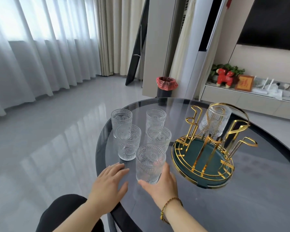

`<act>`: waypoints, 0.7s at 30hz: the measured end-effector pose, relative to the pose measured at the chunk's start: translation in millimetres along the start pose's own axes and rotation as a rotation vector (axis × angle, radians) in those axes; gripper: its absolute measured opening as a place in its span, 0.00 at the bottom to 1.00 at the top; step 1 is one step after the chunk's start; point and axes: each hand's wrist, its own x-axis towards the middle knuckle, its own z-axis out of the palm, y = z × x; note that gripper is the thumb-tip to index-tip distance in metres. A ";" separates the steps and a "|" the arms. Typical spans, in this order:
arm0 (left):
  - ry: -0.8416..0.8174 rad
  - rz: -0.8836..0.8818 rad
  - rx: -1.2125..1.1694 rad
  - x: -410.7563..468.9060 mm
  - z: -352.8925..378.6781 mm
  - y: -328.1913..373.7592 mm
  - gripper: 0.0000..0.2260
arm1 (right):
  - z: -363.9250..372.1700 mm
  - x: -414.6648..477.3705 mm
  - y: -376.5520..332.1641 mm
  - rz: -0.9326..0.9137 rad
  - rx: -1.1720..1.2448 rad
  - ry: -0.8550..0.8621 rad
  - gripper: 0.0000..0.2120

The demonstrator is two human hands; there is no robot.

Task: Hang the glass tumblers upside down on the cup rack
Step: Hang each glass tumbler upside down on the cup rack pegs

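Nearest you, at 6 o'clock on the round glass table [241,206]: your right hand [162,183] wraps the base of the closest embossed glass tumbler [150,164], thumb under the near side, fingers hidden behind the glass. It stands upright, mouth up. Your left hand [110,180] lies flat and spread at 7 o'clock, gripping nothing.

Judgement: the tumbler is rigid, breakable and fairly weighty; the ribbing gives some purchase. Hold mid-wall, not the rim, before inverting.

Beyond, 10 to 12 o'clock, four more upright tumblers [128,142] cluster close together. At 2 o'clock sits the gold cup rack [203,158] on its green tray, with one hung tumbler [214,121] inverted on a far prong. Overlapping wire makes the count of free prongs uncertain.
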 end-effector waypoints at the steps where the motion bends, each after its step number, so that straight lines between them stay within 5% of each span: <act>1: 0.006 0.019 0.027 -0.5 1.1 -0.5 0.12 | -0.2 -0.1 0.4 0.001 0.001 0.001 0.38; 11: -0.101 -0.029 -0.034 -1.9 0.9 1.6 0.18 | -24.5 -24.6 3.0 -0.073 0.351 0.057 0.29; 16: 0.015 -0.085 -0.141 -2.3 -9.4 18.4 0.18 | -78.9 -47.3 7.9 -0.146 0.356 0.074 0.25; 21: 0.208 0.090 -0.239 25.2 -40.5 60.6 0.13 | -135.7 -69.5 2.9 -0.187 0.182 0.095 0.26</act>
